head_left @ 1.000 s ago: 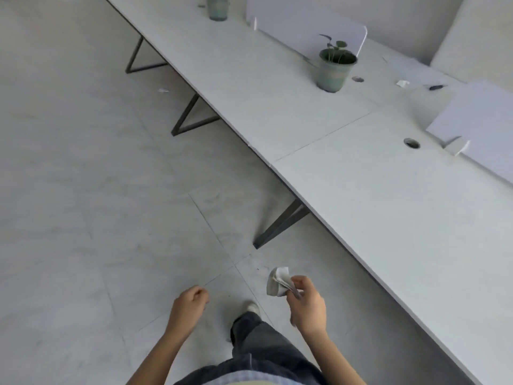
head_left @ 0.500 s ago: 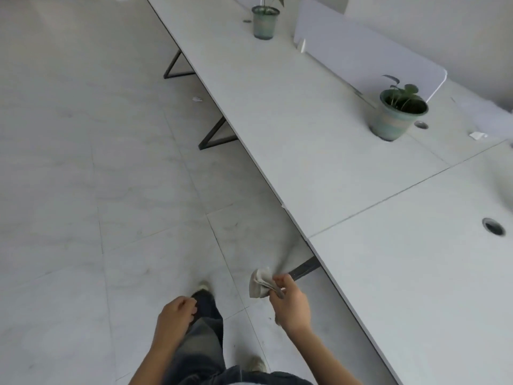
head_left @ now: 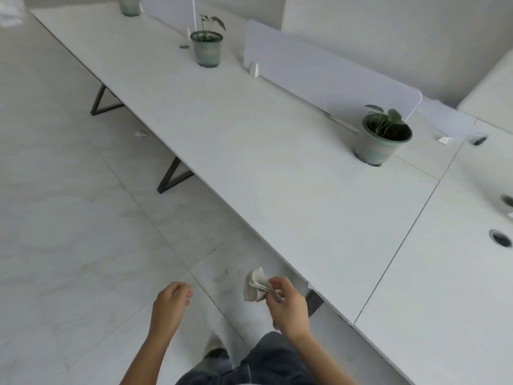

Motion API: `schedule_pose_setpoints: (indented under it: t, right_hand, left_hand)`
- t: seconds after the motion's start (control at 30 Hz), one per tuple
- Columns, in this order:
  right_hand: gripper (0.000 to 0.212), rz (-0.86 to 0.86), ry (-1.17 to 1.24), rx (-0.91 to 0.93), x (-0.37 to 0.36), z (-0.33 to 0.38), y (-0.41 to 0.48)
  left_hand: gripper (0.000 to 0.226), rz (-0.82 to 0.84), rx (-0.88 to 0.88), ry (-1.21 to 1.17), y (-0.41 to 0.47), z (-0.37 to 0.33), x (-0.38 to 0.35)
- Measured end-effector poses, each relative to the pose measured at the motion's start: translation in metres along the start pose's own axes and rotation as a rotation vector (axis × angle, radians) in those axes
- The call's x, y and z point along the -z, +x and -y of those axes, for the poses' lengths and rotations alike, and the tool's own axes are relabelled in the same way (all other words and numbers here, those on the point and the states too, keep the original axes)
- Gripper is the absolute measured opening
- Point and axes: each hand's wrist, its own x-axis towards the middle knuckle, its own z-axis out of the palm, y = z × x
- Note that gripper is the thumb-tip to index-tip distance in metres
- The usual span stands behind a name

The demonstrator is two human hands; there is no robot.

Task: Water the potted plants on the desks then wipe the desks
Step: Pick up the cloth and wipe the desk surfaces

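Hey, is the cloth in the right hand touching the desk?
Apart. The head view shows the cloth pinched by the right hand over the floor, which shows between it and the desk edge.

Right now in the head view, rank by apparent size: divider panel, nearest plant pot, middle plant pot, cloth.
1. divider panel
2. nearest plant pot
3. middle plant pot and cloth: alike, distances differ, unranked

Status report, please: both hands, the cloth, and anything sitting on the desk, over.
Left hand loosely curled, holding nothing. Right hand pinches folded cloth, held clear of the desk. Nearest potted plant upright beside the divider panel.
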Motion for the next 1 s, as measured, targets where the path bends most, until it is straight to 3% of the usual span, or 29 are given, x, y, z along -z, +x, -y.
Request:
schedule_pose_setpoints:
  t: [0.17,0.47,0.63,0.77,0.9,1.0]
  right_hand:
    - [0.022,-0.111,0.261,-0.043,0.017,0.011,0.029]
    - [0.014,-0.372,0.723,-0.082,0.093,0.033,0.134]
    - [0.014,-0.518,0.862,-0.146,0.154,0.024,0.175]
    - [0.021,-0.770,0.859,-0.110,0.223,0.017,0.205]
    - [0.018,-1.065,0.789,-0.059,0.291,0.005,0.245]
    - [0.017,-0.971,0.557,-0.109,0.323,-0.020,0.291]
  left_hand:
    - [0.022,0.193,0.050,0.083,0.041,-0.015,-0.034]
    - [0.018,0.076,-0.238,0.141,0.120,-0.130,-0.085]
    - [0.030,-0.015,-0.498,0.362,0.157,-0.174,-0.130]
    - [0.038,-0.001,-0.624,0.614,0.203,-0.217,-0.174]
    - [0.044,0.133,-0.718,0.871,0.252,-0.250,-0.227]
    - [0.050,0.231,-0.711,1.017,0.274,-0.265,-0.254]
